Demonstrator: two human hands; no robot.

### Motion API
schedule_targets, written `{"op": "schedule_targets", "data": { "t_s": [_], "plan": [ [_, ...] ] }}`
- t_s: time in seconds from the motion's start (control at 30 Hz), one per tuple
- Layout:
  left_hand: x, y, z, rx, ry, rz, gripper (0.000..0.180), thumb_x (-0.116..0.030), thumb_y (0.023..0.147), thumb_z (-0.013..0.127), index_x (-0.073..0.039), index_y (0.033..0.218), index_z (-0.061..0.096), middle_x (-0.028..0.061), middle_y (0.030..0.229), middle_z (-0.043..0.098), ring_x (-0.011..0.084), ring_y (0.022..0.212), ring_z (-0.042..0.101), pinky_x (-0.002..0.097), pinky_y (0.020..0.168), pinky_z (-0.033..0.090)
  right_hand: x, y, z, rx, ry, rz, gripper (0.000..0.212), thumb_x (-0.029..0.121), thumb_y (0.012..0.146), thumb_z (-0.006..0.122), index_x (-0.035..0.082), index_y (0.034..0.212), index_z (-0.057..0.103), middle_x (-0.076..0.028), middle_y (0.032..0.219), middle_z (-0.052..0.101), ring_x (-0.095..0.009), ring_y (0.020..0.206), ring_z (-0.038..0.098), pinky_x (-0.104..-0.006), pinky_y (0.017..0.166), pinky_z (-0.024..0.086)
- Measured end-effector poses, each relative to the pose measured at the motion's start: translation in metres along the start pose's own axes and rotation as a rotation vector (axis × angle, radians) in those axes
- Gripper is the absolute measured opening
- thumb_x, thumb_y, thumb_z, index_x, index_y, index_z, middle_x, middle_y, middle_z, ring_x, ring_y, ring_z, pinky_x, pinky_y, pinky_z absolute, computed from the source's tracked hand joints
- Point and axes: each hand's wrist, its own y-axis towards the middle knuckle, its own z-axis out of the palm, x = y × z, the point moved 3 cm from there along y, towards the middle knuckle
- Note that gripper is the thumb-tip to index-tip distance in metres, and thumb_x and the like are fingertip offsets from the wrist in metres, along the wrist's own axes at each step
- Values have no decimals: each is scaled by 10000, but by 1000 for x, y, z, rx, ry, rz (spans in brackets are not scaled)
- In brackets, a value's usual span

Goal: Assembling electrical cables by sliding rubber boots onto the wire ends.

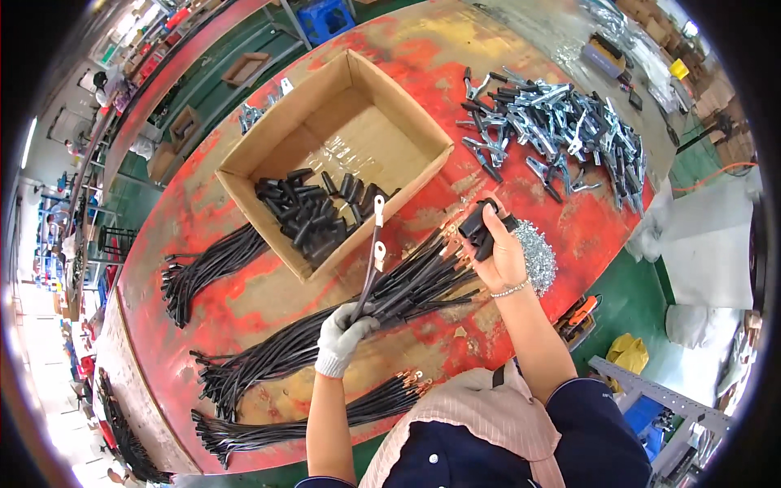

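Fingers of gloved left hand point(342, 335) pinch a black cable point(368, 281); right hand point(498, 248) grips ribbed black sleeves point(480, 229).

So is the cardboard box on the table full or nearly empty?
Mostly empty. The open cardboard box holds only a pile of black sleeves in one corner; most of its floor is bare.

Metal clamp pile point(561, 130) far right on red table point(244, 301); silver screw heap point(537, 256) nearer; orange tool point(579, 313) at edge.
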Motion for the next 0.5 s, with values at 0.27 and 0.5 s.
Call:
{"op": "schedule_targets", "data": {
  "t_s": [0.27, 0.5],
  "plan": [
    [-3, 3, 6, -58, 26, -20, 256, -29, 813, 618, 15, 1064, 633, 87, 846, 694, 104, 682, 610, 229, 641, 489, 8, -10, 7, 327, -280, -192, 343, -53, 823, 663, 55, 1120, 531, -90, 1033, 588, -246, 968, 634, -351, 809, 558],
    [-4, 2, 6, -86, 165, 9, 243, -7, 812, 658, 22, 1053, 644, 65, 874, 684, 117, 796, 645, 240, 721, 512, 3, -16, -23, 111, -609, -422, 373, -81, 793, 705, 16, 1110, 534, -76, 962, 606, -159, 878, 625, -293, 755, 542]
  ]
}}
